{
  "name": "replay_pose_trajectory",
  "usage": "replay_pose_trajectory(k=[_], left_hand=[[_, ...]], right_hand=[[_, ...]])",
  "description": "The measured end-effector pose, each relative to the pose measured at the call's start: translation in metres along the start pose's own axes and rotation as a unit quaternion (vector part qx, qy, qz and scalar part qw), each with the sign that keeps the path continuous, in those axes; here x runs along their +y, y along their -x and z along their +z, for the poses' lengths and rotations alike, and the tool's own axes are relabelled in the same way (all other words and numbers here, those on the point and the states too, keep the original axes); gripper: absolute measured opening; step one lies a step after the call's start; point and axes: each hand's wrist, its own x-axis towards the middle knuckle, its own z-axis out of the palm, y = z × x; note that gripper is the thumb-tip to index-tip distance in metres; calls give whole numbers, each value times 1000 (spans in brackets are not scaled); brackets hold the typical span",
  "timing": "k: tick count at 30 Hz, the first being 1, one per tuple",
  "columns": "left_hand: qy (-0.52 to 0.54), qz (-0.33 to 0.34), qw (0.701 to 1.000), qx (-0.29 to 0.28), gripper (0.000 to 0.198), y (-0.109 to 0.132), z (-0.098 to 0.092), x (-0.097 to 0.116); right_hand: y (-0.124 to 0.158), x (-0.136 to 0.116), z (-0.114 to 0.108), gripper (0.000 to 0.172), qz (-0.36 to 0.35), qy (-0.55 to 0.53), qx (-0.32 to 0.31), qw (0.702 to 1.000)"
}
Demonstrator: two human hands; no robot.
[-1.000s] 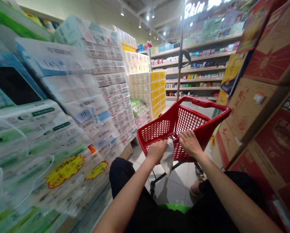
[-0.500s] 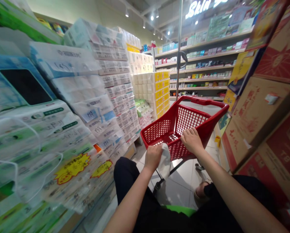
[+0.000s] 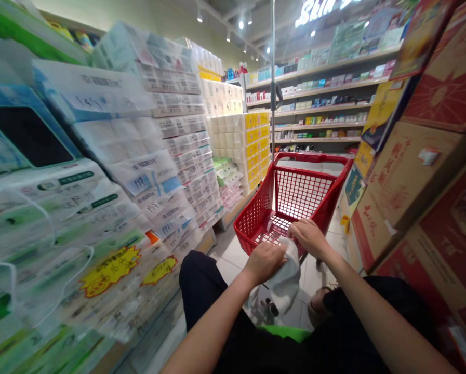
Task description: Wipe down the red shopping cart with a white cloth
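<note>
A red shopping cart [image 3: 303, 189] with mesh sides stands on the tiled floor in front of me, its basket holding nothing I can make out. My left hand [image 3: 267, 261] is closed on a whitish cloth [image 3: 289, 278], which hangs down below the near rim of the basket. To its right, my right hand [image 3: 308, 238] has its fingers curled over the near edge of the cart. The cloth's upper end lies between the two hands.
Stacked paper packs [image 3: 182, 130] rise along the left, with yellow price signs [image 3: 110, 270] lower down. Cardboard boxes [image 3: 415, 166] line the right side. Behind the cart are a metal pole [image 3: 273, 62] and stocked shelves [image 3: 322, 106]. A green seat [image 3: 285, 332] shows beneath me.
My left hand has moved right with the cloth, away from the cart's near left corner and closer to my right hand. The cart has turned slightly, and more of the cloth shows.
</note>
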Motion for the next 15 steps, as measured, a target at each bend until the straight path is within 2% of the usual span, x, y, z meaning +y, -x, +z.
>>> replay_pose_trajectory(k=[2,5,10,15], left_hand=[[4,48,999,-6,38,4,-1,-13],[-1,66,998,-11,34,10,-4,-38],[-31,31,999,-6,30,19,-2,-76],[-63,0,998,-4,30,21,2,-85]], right_hand=[[2,7,-6,47,5,-7,-12,1000],[3,11,-10,43,3,3,-12,1000],[-2,15,-7,43,-8,-1,-21,1000],[-10,11,4,41,17,42,4,999]])
